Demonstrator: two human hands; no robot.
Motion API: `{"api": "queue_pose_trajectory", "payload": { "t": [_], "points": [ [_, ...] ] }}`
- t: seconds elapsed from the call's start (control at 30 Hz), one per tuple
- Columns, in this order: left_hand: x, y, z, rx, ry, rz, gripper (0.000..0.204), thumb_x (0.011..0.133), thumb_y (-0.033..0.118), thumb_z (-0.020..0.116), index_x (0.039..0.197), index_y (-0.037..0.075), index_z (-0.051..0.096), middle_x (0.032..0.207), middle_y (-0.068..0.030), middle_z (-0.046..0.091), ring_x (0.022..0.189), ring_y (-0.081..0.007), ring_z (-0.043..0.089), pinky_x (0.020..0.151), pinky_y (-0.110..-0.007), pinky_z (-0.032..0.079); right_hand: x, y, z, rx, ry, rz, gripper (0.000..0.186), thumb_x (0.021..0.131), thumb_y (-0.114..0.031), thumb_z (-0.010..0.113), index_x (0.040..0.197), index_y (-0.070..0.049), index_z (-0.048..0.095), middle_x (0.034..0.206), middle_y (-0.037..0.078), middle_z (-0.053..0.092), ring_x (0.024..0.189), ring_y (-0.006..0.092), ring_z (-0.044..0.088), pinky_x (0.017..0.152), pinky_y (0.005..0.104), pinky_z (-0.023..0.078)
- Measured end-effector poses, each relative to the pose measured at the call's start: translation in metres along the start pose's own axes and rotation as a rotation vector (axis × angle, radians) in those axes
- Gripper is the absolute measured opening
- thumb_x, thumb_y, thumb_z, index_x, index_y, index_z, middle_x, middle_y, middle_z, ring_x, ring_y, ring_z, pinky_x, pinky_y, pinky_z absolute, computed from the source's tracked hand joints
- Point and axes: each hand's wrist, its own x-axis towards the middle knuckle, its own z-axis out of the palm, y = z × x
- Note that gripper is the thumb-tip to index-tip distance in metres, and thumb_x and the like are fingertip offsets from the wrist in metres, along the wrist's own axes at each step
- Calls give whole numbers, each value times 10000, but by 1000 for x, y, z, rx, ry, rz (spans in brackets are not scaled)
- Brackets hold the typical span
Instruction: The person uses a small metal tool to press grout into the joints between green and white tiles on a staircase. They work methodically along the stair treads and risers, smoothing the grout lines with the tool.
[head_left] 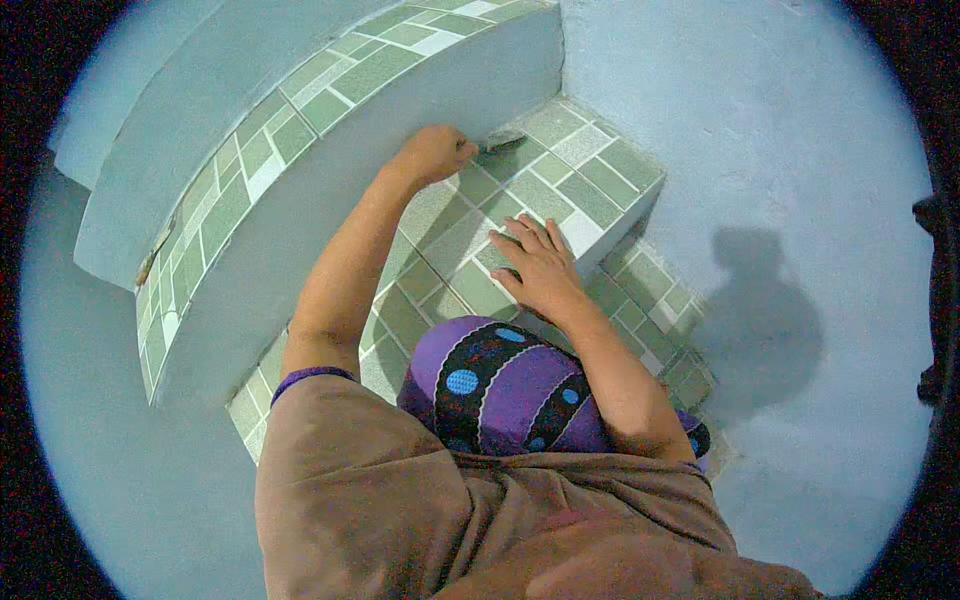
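Observation:
My left hand (437, 153) is closed, knuckles up, low over the tiled step (545, 190) beside the blue-grey riser. From its fingers a small flat-bladed tool (505, 140) with a greyish blade points right, along the corner where tread and riser meet. The grip hides its handle, so its exact kind is unclear. Closer to me, my right hand (540, 265) rests palm down near the step's front edge. Its fingers are spread on the green and white tiles and hold nothing.
Higher curved steps with tiled treads (350, 75) rise at the far left. A plain blue-grey wall (740, 110) stands on the right, carrying my shadow. Lower tiles (645, 290) lie beyond the step's edge. My purple patterned garment (510, 385) covers my knees.

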Motion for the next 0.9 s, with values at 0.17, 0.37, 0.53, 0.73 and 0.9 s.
{"api": "queue_pose_trajectory", "payload": {
  "t": [0.17,0.37,0.53,0.73,0.9],
  "points": [
    [-82,16,11,-150,151,-94,360,933,360,531,1126,88,666,944,-178,687,860,-394,651,774,-453,512,0,1,1,-18,29,-34,560,851,-380,628,1343,-136,515,1423,112,434,1358,296,343,1148,513,178],
    [-178,24,24,-197,225,-142,322,915,302,569,1148,88,626,1021,-171,649,908,-377,635,785,-445,511,0,4,5,-41,32,-46,535,858,-373,621,1332,-145,523,1404,109,445,1346,298,352,1139,521,187],
    [-234,17,32,-227,294,-179,276,878,211,619,1114,67,616,980,-144,624,895,-341,628,761,-423,511,-1,9,8,-61,40,-72,531,862,-352,622,1344,-158,516,1411,109,441,1344,303,359,1125,522,205],
    [-265,14,39,-295,301,-310,305,886,218,613,1151,67,607,1027,-150,612,949,-362,621,799,-419,507,-5,11,11,-110,26,-53,531,871,-331,616,1362,-162,501,1425,96,440,1352,291,361,1127,519,203],
    [-275,14,45,-581,358,-367,297,906,211,607,1137,25,613,984,-146,616,903,-277,625,792,-357,491,-1,1,-3,-121,-36,-30,524,882,-316,607,1369,-160,492,1437,102,432,1351,305,365,1119,537,213]
  ]
}}
